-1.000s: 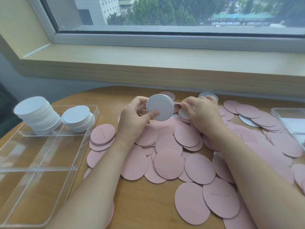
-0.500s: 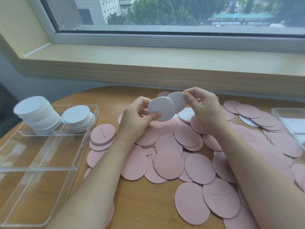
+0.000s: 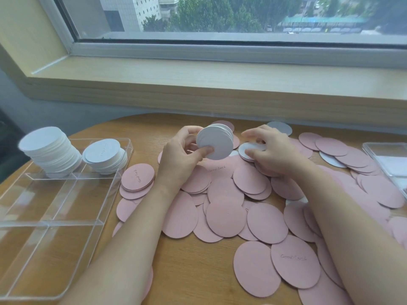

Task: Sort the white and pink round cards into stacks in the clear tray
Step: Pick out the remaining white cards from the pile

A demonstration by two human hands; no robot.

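Gathering white cards, mid-collection. My left hand [image 3: 182,155] holds a small bundle of white cards [image 3: 215,142] upright above the table [image 3: 193,260], thumb curled across the near face and the other fingers wrapped behind, so the bundle is clamped edge-on between them. My right hand [image 3: 272,154] reaches down onto the scattered pile just beside it; its fingers are curled over a loose white card [image 3: 250,148] lying on the pink cards [image 3: 224,216], thumb at the near edge, though I cannot tell whether the card is already pinched or only touched.

The clear tray [image 3: 55,219] sits at my left. Its two far compartments each carry a white stack: a tall one [image 3: 50,150] in the far-left compartment and a shorter one [image 3: 105,156] next to it. The near compartments hold no cards. A small heap of pink cards [image 3: 137,180] lies just outside the tray's right wall. A second clear container [image 3: 387,159] stands at the right edge.

Judged step: picking out the remaining whites; pinks look unsorted. The next move calls for lifting the loose card cleanly off the pinks beneath, without dragging one along, and squaring it against the bundle's face.
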